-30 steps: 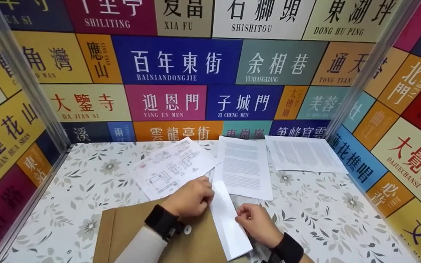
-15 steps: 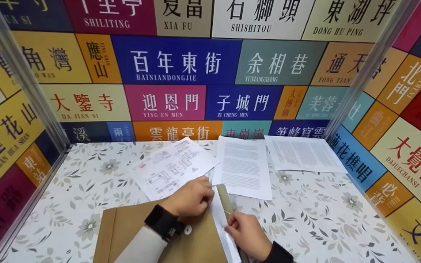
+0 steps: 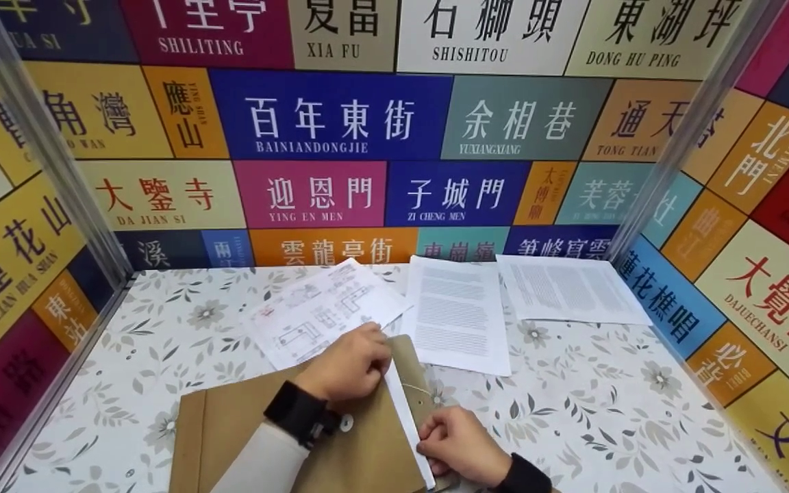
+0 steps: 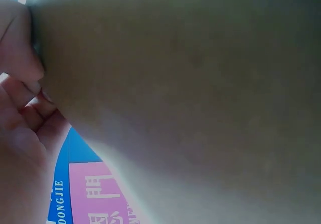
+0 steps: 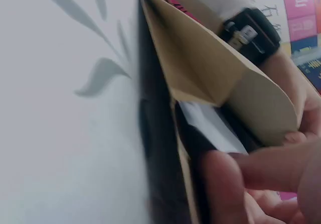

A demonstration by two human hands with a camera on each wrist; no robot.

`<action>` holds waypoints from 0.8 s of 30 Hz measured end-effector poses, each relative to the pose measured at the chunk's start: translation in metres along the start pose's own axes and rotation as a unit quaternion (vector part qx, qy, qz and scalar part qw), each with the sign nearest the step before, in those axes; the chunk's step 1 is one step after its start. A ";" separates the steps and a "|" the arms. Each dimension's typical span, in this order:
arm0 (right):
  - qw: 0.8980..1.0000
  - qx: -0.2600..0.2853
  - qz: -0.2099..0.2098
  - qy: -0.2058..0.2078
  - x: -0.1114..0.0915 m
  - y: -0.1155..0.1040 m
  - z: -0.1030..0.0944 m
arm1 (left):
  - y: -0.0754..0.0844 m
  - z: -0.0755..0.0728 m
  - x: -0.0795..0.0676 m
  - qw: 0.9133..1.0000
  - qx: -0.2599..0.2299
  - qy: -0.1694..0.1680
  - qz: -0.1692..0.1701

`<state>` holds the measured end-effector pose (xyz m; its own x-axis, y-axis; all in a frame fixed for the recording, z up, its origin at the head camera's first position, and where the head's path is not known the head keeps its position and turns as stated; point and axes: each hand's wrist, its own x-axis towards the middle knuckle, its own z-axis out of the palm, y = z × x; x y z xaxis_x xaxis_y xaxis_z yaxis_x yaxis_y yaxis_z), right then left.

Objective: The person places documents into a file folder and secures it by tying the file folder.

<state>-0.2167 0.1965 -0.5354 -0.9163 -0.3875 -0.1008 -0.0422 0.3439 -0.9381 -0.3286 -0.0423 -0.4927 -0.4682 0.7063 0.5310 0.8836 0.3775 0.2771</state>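
Note:
A brown kraft document envelope (image 3: 244, 424) with a white button lies at the front of the table, its mouth to the right. My left hand (image 3: 348, 364) pinches the upper edge of that mouth; the right wrist view shows the mouth held apart. A narrow strip of white paper (image 3: 403, 418) sticks out of it, in front of the brown flap (image 3: 409, 373) with its string. At the strip's lower end, my right hand (image 3: 463, 444) pinches the paper with curled fingers. In the right wrist view, white paper (image 5: 213, 126) shows inside the envelope beside the thumb (image 5: 223, 179).
Behind the envelope lie a sheet with line drawings (image 3: 326, 311), a printed text page (image 3: 458, 315) and another printed page (image 3: 572, 287) near the back right. A floral cloth covers the table (image 3: 607, 411). Panels with coloured name signs (image 3: 333, 113) stand around three sides.
The white paper has slid left into the envelope, from a wide band to a thin strip, uncovering the flap. My right hand moved left and slightly down with it; my left hand shifted slightly.

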 end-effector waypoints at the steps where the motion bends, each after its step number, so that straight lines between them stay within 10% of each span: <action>1: 1.000 -0.003 -0.006 0.008 0.000 0.000 0.003 | 0.000 0.001 0.000 1.000 0.001 -0.001 0.002; 13: 0.998 -0.052 -0.040 0.009 -0.001 0.001 0.014 | 0.004 0.005 -0.001 0.999 0.003 -0.029 -0.019; 24: 0.997 0.033 0.012 0.066 0.007 -0.007 -0.059 | 0.008 0.008 -0.001 0.995 0.017 -0.087 -0.054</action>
<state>-0.2467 0.2419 -0.5100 -0.9616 -0.2620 -0.0822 0.0017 0.2936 -0.9559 -0.3209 -0.0352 -0.4977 -0.5567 0.7525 0.3518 0.8289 0.4751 0.2954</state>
